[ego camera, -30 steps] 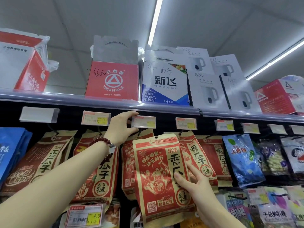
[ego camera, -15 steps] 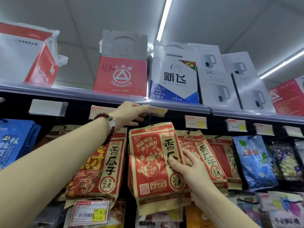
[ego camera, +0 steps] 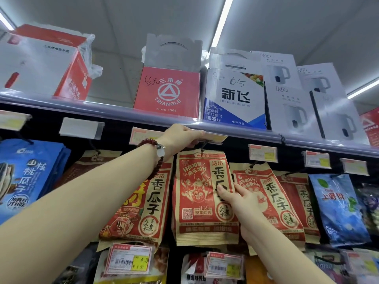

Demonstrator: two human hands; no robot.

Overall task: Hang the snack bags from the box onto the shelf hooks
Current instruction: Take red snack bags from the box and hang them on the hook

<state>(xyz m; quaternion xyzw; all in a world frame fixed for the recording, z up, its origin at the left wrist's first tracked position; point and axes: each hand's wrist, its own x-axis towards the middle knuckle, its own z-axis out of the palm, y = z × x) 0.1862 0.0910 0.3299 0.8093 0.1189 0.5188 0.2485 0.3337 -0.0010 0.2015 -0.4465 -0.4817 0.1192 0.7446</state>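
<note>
At far left a blue snack bag (ego camera: 30, 175) hung below the shelf edge (ego camera: 102, 107). Next to it a red-and-tan seed bag (ego camera: 141, 203) hung partly behind your left forearm. Your left hand (ego camera: 180, 135), a bead bracelet (ego camera: 152, 155) on its wrist, was raised to the shelf edge, and its fingers (ego camera: 196, 133) were curled round the price tag holder (ego camera: 213, 138), tipping it upward above the hook (ego camera: 203, 147). Directly below, the snack bag (ego camera: 201, 193) sat with its top at that hook; whether the hole was threaded could not be determined. Your right hand (ego camera: 240, 199) held this bag at its right edge, thumb on the front face and the other fingers behind it. Further right hung two more seed bags (ego camera: 274, 197), then a blue bag (ego camera: 338, 208). Kettle boxes (ego camera: 293, 103) stood on the shelf above.
</note>
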